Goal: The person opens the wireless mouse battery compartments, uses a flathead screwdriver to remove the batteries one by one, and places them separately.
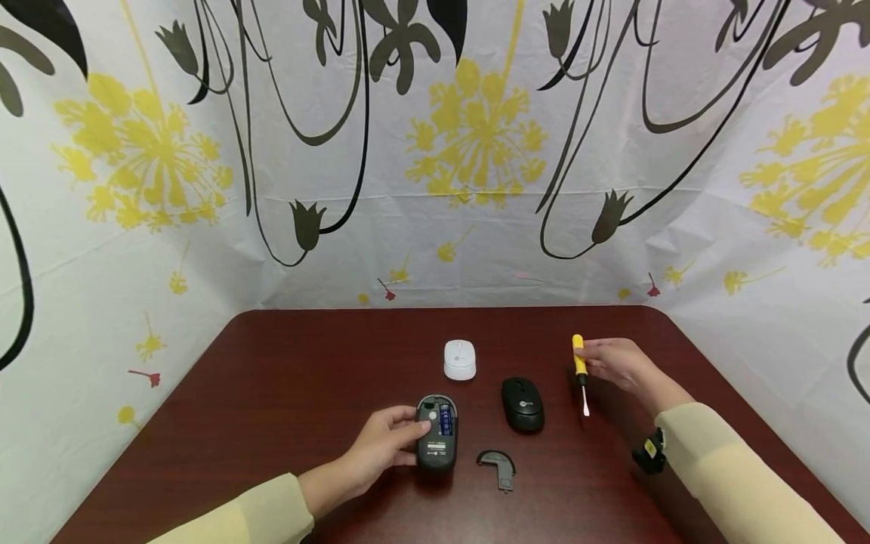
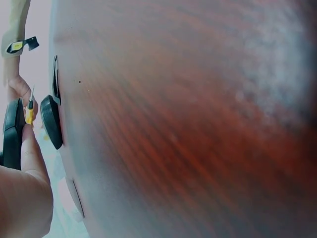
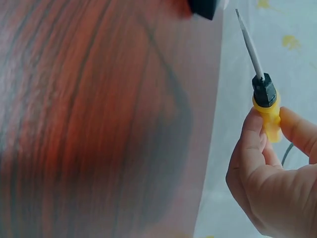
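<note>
Shows plastic wireless mouse [image 1: 437, 453] in left hand [image 1: 376, 452], metal-bladed flathead screwdriver [image 1: 581, 369] in right hand [image 1: 627, 367], glossy wood-grain tabletop [image 1: 340, 363] beneath both.

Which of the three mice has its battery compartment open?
The upturned mouse in the left hand, its blue battery exposed; the white mouse and black mouse lie underside down.

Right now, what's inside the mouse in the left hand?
A blue battery sits in its open bay; what lies beneath is covered, and the casing hides the rest.

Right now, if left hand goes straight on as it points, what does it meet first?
Probably the black computer mouse, though the left hand and the upturned mouse it holds look raised and might pass over it.
</note>
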`<state>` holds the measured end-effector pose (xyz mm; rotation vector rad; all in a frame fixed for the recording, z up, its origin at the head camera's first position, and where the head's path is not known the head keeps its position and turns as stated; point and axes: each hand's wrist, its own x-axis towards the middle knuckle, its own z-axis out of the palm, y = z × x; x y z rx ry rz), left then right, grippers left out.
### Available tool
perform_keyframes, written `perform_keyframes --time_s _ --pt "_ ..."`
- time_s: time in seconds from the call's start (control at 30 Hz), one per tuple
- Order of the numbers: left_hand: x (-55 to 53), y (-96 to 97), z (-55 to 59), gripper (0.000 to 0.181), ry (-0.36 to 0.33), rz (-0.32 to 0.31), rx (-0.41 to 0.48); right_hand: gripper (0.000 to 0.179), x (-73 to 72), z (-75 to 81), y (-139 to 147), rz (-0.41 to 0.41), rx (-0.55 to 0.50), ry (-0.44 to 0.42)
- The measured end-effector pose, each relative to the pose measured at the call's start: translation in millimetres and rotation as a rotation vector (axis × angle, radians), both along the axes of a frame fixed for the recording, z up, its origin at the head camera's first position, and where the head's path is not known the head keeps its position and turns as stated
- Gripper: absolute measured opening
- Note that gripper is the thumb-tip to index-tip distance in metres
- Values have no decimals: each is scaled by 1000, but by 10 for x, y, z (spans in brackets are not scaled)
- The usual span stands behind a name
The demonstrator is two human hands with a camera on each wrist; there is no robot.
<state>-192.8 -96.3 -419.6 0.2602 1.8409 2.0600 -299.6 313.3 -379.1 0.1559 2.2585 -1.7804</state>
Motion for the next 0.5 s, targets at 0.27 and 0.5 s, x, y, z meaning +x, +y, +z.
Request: perform_keyframes --time_s 0.27,0.5 --pt "-6 12 11 44 -5 2 5 60 41 85 -68 0 -118 17" --pt "-1 20 8 44 -10 5 -2 65 138 199 -211 -28 -187 26"
